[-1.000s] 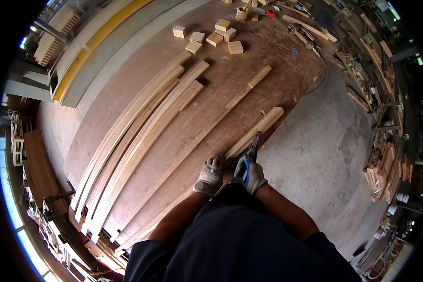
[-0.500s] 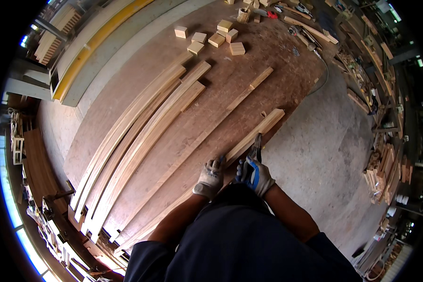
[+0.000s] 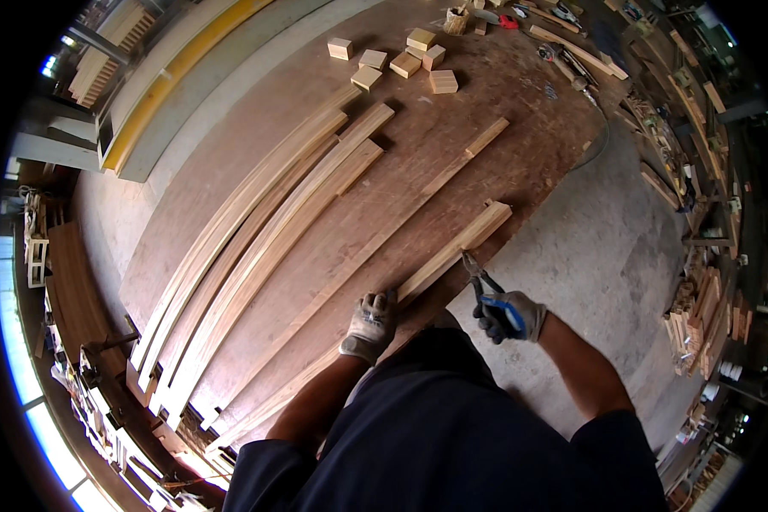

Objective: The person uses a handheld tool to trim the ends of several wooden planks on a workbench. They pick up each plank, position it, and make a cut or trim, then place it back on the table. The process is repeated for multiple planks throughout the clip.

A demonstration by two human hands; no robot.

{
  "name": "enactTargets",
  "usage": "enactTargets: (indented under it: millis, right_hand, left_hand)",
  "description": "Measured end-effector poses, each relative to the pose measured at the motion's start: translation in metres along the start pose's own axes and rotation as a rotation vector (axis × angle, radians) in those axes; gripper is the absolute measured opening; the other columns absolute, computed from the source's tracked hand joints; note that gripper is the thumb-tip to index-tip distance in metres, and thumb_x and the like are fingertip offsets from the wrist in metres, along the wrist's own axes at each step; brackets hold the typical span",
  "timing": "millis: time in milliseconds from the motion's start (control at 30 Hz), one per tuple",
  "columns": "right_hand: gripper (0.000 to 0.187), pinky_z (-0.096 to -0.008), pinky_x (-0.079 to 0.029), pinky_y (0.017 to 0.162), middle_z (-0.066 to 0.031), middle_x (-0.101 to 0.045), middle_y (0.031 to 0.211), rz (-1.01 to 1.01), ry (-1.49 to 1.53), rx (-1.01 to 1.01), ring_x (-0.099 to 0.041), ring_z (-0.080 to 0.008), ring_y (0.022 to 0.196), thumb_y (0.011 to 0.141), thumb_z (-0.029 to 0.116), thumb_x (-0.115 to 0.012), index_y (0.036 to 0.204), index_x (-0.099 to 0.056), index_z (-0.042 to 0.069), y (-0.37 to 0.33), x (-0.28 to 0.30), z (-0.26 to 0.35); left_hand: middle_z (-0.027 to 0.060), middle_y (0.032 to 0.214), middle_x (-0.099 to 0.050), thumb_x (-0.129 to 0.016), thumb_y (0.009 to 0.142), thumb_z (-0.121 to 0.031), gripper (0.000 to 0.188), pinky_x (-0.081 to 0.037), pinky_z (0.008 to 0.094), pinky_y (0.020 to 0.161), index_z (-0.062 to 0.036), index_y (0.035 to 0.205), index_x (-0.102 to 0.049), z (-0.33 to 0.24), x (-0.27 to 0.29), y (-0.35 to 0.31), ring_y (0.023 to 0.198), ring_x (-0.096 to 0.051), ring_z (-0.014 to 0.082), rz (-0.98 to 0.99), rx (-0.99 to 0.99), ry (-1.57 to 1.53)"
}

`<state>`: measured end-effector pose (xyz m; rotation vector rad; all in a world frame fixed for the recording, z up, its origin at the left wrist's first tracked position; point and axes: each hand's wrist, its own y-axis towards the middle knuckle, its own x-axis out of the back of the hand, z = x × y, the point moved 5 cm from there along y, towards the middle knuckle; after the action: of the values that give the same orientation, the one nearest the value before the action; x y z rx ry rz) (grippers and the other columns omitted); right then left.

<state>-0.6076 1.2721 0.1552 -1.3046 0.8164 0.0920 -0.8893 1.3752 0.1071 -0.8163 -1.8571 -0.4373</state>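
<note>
A long wooden strip (image 3: 456,249) lies along the near right edge of the brown work table (image 3: 435,200). My left hand (image 3: 370,328), in a grey-white work glove, is closed round this strip near my body. My right hand (image 3: 512,316), gloved in grey and blue, grips a pair of pliers (image 3: 478,271) past the table edge, over the floor. The pliers' jaws point up and left and come close to the strip's right side; whether they touch it I cannot tell.
Further left on the table lie a thin strip (image 3: 401,224) and several long boards (image 3: 269,218). Small wood blocks (image 3: 405,65) are scattered at the far side. A power tool (image 3: 563,64) with a cable rests at the far right. Concrete floor (image 3: 589,247) lies to the right.
My right hand has moved right, away from my left hand, with the pliers still in it. The pliers' jaws have shifted slightly down the strip. My left hand keeps its hold.
</note>
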Motion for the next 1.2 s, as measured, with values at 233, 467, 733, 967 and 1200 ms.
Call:
enactTargets:
  millis: [233,467,733,967,1200]
  right_hand:
    - [0.035,-0.0364,-0.056,0.05,-0.0107,-0.069,0.075,-0.16,-0.619,-0.146,-0.066,-0.0201,0.057,0.099,0.033,-0.061,0.103,-0.069,-0.002,-0.025,0.032,0.074]
    - [0.029,-0.0357,-0.054,0.046,-0.0099,-0.068,0.072,-0.481,-1.206,-0.039,-0.063,-0.0173,0.053,0.093,0.029,-0.071,0.094,-0.07,0.0,-0.032,0.013,0.113]
    - [0.026,-0.0478,-0.055,0.085,-0.0196,-0.072,0.099,-0.926,-2.051,0.661,-0.069,-0.0396,0.094,0.085,0.024,-0.07,0.102,-0.065,0.005,-0.018,0.021,0.103]
    - [0.027,-0.0444,-0.057,0.067,-0.0133,-0.071,0.081,-1.026,-1.291,0.816,-0.07,-0.0342,0.073,0.091,0.033,-0.073,0.091,-0.063,0.008,-0.015,0.074,0.075]
    - [0.028,-0.0425,-0.063,0.066,-0.0112,-0.072,0.09,-0.591,-0.193,0.768,-0.074,-0.0265,0.076,0.102,0.033,-0.062,0.108,-0.064,0.006,-0.048,0.079,0.214]
  left_hand:
    - [0.0201,0.111,-0.064,-0.063,0.086,-0.015,0.049,-0.051,0.052,0.09,0.0005,0.132,-0.058,0.005,0.005,0.004,0.103,-0.059,0.0421,0.02,0.036,-0.087]
    - [0.0214,0.114,-0.065,-0.069,0.084,-0.018,0.044,-0.052,0.0516,0.09,-0.0022,0.125,-0.065,0.01,0.018,0.01,0.106,-0.059,0.0421,0.02,0.09,-0.13]
    - [0.0219,0.115,-0.066,-0.071,0.084,-0.02,0.041,-0.053,0.0523,0.088,-0.005,0.121,-0.066,0.02,0.02,0.011,0.102,-0.062,0.0433,0.02,0.071,-0.229]
    - [0.0243,0.123,-0.065,-0.065,0.09,-0.024,0.038,-0.052,0.0527,0.092,-0.0076,0.124,-0.065,0.023,0.009,0.005,0.108,-0.062,0.0461,-0.001,0.031,-0.23]
    - [0.0225,0.126,-0.064,-0.063,0.087,-0.021,0.039,-0.051,0.053,0.095,-0.0089,0.124,-0.065,0.028,0.0,0.009,0.112,-0.06,0.0443,0.109,0.074,-0.187]
